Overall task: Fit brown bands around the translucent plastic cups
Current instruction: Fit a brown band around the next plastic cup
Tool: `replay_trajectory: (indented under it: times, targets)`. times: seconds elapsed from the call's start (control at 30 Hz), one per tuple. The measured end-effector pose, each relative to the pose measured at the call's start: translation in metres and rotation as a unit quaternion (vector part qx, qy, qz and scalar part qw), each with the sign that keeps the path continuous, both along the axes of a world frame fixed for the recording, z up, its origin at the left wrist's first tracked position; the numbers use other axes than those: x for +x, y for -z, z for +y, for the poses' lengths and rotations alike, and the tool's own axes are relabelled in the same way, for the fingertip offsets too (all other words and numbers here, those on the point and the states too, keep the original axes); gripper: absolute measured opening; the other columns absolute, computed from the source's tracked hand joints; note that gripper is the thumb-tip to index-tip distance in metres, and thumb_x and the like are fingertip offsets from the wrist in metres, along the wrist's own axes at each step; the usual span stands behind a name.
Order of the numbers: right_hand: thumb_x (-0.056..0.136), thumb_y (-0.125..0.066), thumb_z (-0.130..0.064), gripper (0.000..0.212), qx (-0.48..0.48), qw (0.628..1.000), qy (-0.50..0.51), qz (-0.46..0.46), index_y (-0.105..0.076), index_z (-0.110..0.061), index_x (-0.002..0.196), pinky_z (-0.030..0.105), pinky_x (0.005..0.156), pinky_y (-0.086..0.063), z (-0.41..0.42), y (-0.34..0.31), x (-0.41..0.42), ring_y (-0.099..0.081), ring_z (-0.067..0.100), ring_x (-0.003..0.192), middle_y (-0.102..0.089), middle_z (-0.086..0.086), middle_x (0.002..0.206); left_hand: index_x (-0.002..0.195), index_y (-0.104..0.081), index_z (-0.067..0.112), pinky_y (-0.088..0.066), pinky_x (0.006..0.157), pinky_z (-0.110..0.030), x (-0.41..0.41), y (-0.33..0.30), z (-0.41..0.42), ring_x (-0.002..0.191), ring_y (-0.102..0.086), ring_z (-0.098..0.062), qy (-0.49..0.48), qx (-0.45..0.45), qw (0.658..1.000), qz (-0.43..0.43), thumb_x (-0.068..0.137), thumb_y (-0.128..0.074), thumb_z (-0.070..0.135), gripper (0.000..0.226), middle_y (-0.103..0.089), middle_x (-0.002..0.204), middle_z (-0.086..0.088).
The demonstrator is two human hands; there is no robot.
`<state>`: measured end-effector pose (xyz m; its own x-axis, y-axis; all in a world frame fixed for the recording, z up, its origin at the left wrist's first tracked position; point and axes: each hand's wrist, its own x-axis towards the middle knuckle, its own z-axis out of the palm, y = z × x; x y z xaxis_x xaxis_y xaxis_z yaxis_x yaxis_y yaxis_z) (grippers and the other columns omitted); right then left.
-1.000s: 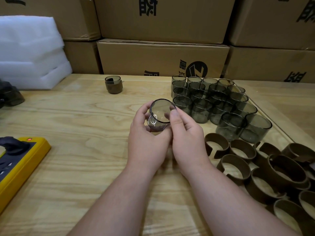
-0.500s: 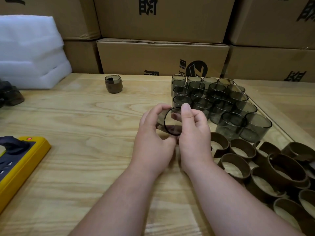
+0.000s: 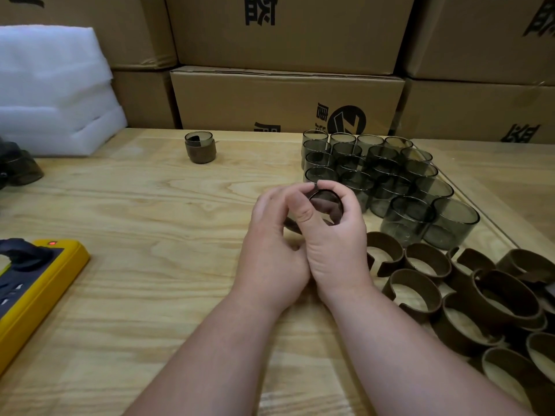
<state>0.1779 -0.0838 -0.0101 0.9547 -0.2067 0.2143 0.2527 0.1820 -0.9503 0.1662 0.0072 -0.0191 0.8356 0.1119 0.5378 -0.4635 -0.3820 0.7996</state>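
Note:
Both my hands hold one smoky translucent cup [image 3: 326, 202] above the middle of the wooden table [image 3: 150, 265], its mouth turned toward me. My left hand [image 3: 270, 235] curls round its left side and my right hand [image 3: 336, 235] grips its right side, thumb across the front. A brown strip [image 3: 290, 226] shows under the cup between my fingers; whether it is a band I cannot tell. Several bare cups [image 3: 390, 181] stand grouped at the right. Several open brown bands [image 3: 480, 301] lie at the front right. One cup wearing a brown band [image 3: 200, 148] stands at the back.
Cardboard boxes [image 3: 285, 97] wall the table's far edge. White foam sheets [image 3: 54, 94] are stacked at the back left, with a dark plastic object [image 3: 21, 169] beside them. A yellow device [image 3: 33, 292] with a red light lies at the left edge.
The cup has dropped lower and moved right, closer to the grouped cups. My fingers have closed further round it, and my right thumb now lies across its front.

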Motion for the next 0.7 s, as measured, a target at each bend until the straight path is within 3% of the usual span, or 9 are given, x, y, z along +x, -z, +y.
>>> replay_trajectory:
  times: [0.1, 0.2, 0.33, 0.43, 0.5, 0.6, 0.7]
  targets:
    - [0.058, -0.086, -0.060, 0.066, -0.008, 1.000, 0.016, -0.017, -0.067, -0.021, 0.108, 0.038, 0.083, -0.062, 0.0001, -0.0019, -0.0007, -0.073, 0.019, 0.101, -0.073, 0.004, 0.108, 0.125, -0.056, 0.051, -0.043, 0.076, -0.008, 0.0000, 0.0000, 0.0001, 0.117, -0.056, 0.002, -0.002, 0.004, 1.000, 0.001, 0.081, -0.076, 0.011, 0.062, -0.052, 0.125, 0.031]
    - [0.063, -0.079, -0.063, 0.059, 0.000, 0.999, 0.029, -0.019, -0.066, -0.020, 0.101, 0.022, 0.067, -0.058, -0.0006, -0.0025, 0.0007, -0.073, 0.005, 0.083, -0.075, -0.008, 0.092, 0.125, -0.054, 0.053, -0.044, 0.077, -0.012, -0.0002, -0.0003, -0.0005, 0.115, -0.056, 0.001, 0.006, 0.004, 1.000, 0.015, 0.082, -0.077, 0.014, 0.063, -0.053, 0.124, 0.033]
    - [0.081, -0.055, -0.071, 0.056, -0.027, 0.997, 0.069, -0.001, -0.065, -0.018, 0.096, 0.017, 0.058, -0.053, -0.0008, -0.0012, 0.0038, -0.065, 0.000, 0.064, -0.069, -0.014, 0.072, 0.119, -0.053, 0.058, -0.046, 0.077, -0.019, -0.0012, 0.0005, -0.0012, 0.112, -0.053, 0.007, 0.009, -0.005, 0.999, 0.036, 0.075, -0.077, 0.011, 0.069, -0.053, 0.126, 0.032]
    - [0.106, -0.038, -0.053, 0.048, 0.037, 0.997, 0.069, 0.028, -0.069, -0.017, 0.101, 0.017, 0.056, -0.053, -0.0014, -0.0001, 0.0057, -0.070, 0.003, 0.068, -0.075, -0.003, 0.083, 0.116, -0.051, 0.063, -0.051, 0.079, -0.023, -0.0020, -0.0006, -0.0016, 0.100, -0.060, 0.001, -0.001, -0.023, 0.998, 0.055, 0.069, -0.076, 0.013, 0.074, -0.058, 0.121, 0.027]
    - [0.111, -0.034, -0.041, 0.045, 0.076, 0.994, 0.064, 0.033, -0.069, -0.013, 0.104, 0.019, 0.061, -0.054, -0.0017, 0.0002, 0.0062, -0.072, 0.008, 0.075, -0.077, 0.002, 0.088, 0.113, -0.048, 0.064, -0.050, 0.076, -0.015, -0.0023, -0.0027, -0.0028, 0.102, -0.063, 0.001, -0.008, -0.046, 0.997, 0.056, 0.068, -0.079, 0.021, 0.070, -0.061, 0.119, 0.027]
    - [0.111, -0.034, -0.037, 0.042, 0.060, 0.995, 0.080, 0.016, -0.068, -0.013, 0.108, 0.022, 0.070, -0.055, 0.0000, 0.0003, 0.0039, -0.069, 0.010, 0.084, -0.073, 0.005, 0.099, 0.110, -0.046, 0.059, -0.046, 0.076, -0.008, -0.0010, -0.0041, -0.0025, 0.108, -0.058, 0.010, -0.043, -0.061, 0.995, 0.061, 0.065, -0.086, 0.033, 0.066, -0.060, 0.114, 0.035]
    - [0.101, -0.038, -0.037, 0.041, 0.044, 0.994, 0.099, -0.031, -0.068, -0.012, 0.111, 0.014, 0.070, -0.049, -0.0001, -0.0017, 0.0003, -0.064, -0.003, 0.085, -0.070, -0.009, 0.098, 0.113, -0.047, 0.050, -0.051, 0.095, -0.026, 0.0018, -0.0009, -0.0004, 0.116, -0.054, 0.002, -0.071, -0.036, 0.994, 0.074, 0.064, -0.092, 0.033, 0.068, -0.058, 0.119, 0.022]
